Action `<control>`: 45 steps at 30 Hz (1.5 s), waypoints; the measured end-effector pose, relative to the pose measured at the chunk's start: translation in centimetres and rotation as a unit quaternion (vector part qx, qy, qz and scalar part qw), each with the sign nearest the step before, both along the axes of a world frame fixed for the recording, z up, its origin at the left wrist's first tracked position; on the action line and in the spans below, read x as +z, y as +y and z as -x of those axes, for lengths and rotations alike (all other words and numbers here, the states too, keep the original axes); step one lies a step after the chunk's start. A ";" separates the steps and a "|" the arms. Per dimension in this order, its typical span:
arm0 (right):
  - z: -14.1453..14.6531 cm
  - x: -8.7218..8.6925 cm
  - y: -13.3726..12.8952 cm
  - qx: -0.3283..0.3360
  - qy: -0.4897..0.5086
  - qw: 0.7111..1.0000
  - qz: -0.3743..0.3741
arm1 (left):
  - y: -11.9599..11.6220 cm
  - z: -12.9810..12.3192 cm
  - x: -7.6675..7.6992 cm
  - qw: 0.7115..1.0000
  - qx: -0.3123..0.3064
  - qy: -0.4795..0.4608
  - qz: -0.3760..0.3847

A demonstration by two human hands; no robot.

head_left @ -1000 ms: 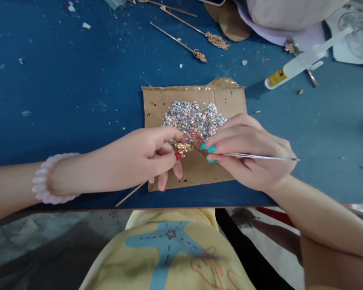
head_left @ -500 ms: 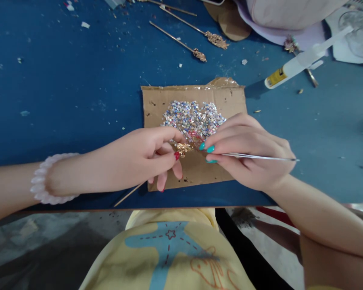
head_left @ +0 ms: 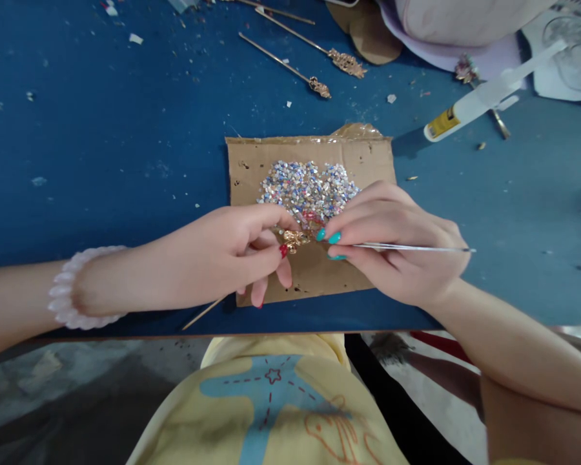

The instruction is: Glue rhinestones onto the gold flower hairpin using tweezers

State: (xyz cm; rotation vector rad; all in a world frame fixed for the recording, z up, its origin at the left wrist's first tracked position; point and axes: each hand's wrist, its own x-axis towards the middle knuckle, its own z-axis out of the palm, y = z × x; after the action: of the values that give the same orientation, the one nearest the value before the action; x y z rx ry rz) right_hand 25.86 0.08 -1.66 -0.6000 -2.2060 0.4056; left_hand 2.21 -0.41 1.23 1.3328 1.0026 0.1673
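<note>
My left hand pinches a gold hairpin by its ornate head; a thin stick end shows below the hand, likely its shaft. My right hand is closed around silver tweezers, whose tips point left at the ornament. Whether the tips hold a chip or touch the gold is too small to tell. Beneath both hands lies a piece of cardboard. On it is spread a heap of small shiny chips, white, blue and some pink, partly covered by my fingers.
Gold hairpins lie at the back of the blue table. To the right stands a white glue bottle with a yellow label, beside a jewelled hairpin. A pale bag and printed paper fill the back right.
My right hand has shifted slightly left with the tweezers, bringing the tips nearer the gold ornament. My left hand stays almost still.
</note>
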 end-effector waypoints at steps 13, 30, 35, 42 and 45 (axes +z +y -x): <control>0.0 -0.2 0.0 0.003 0.014 1.000 -0.002 | 0.2 0.0 0.3 1.000 -0.015 0.010 0.007; 0.1 0.1 -0.3 0.001 -0.011 1.000 0.006 | 0.3 0.0 0.4 0.999 -0.019 0.015 0.021; 0.0 0.1 -0.3 -0.004 -0.009 1.000 0.003 | 0.2 0.0 0.5 1.000 -0.013 0.014 0.022; 0.0 0.3 -0.4 -0.004 -0.017 1.000 0.007 | 0.3 0.2 -0.3 1.000 -0.018 -0.002 0.015; 0.0 0.5 -0.4 0.002 -0.012 1.000 -0.001 | 0.5 0.5 -1.1 0.999 -0.028 -0.025 0.014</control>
State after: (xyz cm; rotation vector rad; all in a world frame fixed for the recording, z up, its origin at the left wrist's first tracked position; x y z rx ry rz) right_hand 25.83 -0.34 -1.14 -0.6017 -2.2303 0.3996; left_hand 1.74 0.08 0.14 1.3246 0.9213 0.1430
